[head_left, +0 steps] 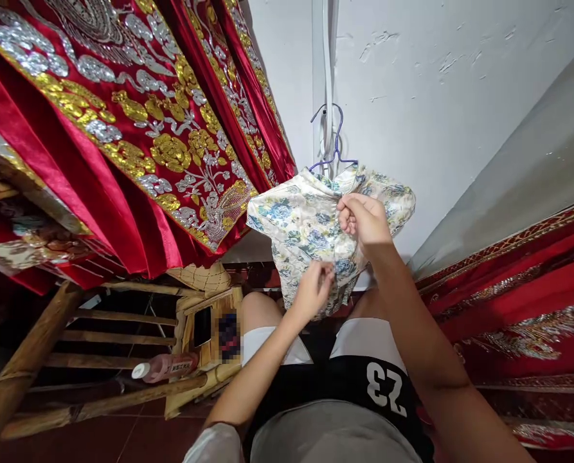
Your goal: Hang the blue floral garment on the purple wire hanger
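A short-sleeved shirt (296, 222) with blue and cream flowers hangs in front of me on a purple wire hanger (337, 138). Just below the collar, my right hand (366, 218) is closed in a pinch on the shirt's front edge, its fingers curled under. Lower down the same front edge, my left hand (314, 287) has its fingers bent against the cloth and appears to grip it; its fingertips are slightly blurred. Whatever small part lies between the fingers of either hand is hidden.
Red drapes (166, 141) with gold and silver embroidery hang at left, and red embroidered cloth (518, 308) is at right. The hanger hooks near a pipe (328, 64) on the white wall. At lower left, a bamboo chair (60, 341) holds a pink bottle (166, 368) and a dark phone (202, 326).
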Action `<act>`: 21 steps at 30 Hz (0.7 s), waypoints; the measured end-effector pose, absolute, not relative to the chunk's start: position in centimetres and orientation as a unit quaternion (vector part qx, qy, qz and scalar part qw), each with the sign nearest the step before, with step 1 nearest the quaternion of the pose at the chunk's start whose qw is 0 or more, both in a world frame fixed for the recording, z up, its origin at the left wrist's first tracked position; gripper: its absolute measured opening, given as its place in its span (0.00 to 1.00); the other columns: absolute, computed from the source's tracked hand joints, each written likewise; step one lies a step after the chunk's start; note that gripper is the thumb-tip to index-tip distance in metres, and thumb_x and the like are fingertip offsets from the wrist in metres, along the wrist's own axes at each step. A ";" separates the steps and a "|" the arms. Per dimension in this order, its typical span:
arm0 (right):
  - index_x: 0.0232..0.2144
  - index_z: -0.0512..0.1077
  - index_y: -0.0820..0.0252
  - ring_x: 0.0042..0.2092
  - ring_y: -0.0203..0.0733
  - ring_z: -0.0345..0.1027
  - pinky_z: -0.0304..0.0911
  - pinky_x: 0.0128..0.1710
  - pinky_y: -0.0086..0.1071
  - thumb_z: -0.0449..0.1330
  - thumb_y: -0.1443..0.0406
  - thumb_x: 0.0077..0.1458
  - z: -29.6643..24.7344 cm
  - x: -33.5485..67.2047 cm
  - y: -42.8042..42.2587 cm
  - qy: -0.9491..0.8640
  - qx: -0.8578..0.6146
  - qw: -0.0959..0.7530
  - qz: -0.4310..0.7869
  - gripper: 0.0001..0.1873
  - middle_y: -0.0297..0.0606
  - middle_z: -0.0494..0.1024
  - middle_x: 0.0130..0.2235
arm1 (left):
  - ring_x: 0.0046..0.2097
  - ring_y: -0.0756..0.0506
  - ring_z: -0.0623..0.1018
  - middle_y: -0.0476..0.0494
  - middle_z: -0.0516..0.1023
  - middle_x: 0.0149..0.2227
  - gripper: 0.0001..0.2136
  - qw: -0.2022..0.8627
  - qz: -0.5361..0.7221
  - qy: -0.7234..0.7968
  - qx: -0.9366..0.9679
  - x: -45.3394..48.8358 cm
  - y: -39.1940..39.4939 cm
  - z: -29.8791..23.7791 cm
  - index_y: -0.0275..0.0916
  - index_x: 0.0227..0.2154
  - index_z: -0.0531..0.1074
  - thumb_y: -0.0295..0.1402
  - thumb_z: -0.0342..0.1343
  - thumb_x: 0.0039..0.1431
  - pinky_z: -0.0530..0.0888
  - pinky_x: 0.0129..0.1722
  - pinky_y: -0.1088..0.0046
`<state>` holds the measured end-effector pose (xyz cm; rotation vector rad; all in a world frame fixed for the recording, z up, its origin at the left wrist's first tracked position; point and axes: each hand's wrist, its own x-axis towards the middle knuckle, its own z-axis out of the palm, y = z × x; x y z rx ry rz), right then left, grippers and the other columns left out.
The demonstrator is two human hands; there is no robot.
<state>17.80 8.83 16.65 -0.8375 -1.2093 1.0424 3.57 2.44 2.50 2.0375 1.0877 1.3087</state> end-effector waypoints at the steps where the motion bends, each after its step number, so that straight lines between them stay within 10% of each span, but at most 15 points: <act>1: 0.25 0.69 0.59 0.16 0.28 0.55 0.50 0.15 0.22 0.61 0.57 0.59 16.5 17.7 8.6 -0.528 -0.367 0.616 0.455 0.14 0.27 0.67 0.16 | 0.45 0.42 0.76 0.39 0.76 0.42 0.09 0.217 0.511 0.386 0.737 3.1 3.4 4.6 0.40 0.48 0.71 0.34 0.49 0.71 0.72 0.47 0.66; 5: 0.24 0.69 0.58 0.16 0.28 0.56 0.51 0.17 0.22 0.59 0.59 0.59 16.9 17.6 8.4 -0.555 -0.364 0.606 0.439 0.13 0.27 0.67 0.16 | 0.45 0.44 0.76 0.41 0.77 0.46 0.16 0.089 0.569 0.335 0.746 2.4 7.6 13.1 0.42 0.59 0.69 0.35 0.48 0.73 0.71 0.49 0.66; 15: 0.22 0.71 0.59 0.20 0.33 0.58 0.50 0.22 0.29 0.59 0.62 0.56 13.3 17.4 10.3 -0.615 -0.453 0.543 0.348 0.12 0.29 0.67 0.17 | 0.42 0.46 0.76 0.44 0.78 0.38 0.07 -0.039 0.602 0.346 0.718 1.5 9.8 18.8 0.38 0.37 0.74 0.31 0.53 0.70 0.71 0.46 0.68; 21: 0.19 0.70 0.58 0.20 0.35 0.59 0.52 0.23 0.30 0.57 0.61 0.53 8.2 17.8 7.0 -0.580 -0.470 0.507 0.432 0.13 0.29 0.68 0.16 | 0.36 0.54 0.72 0.53 0.71 0.30 0.09 0.258 0.836 0.324 0.359 -6.6 13.2 16.4 0.36 0.31 0.70 0.21 0.52 0.68 0.69 0.45 0.78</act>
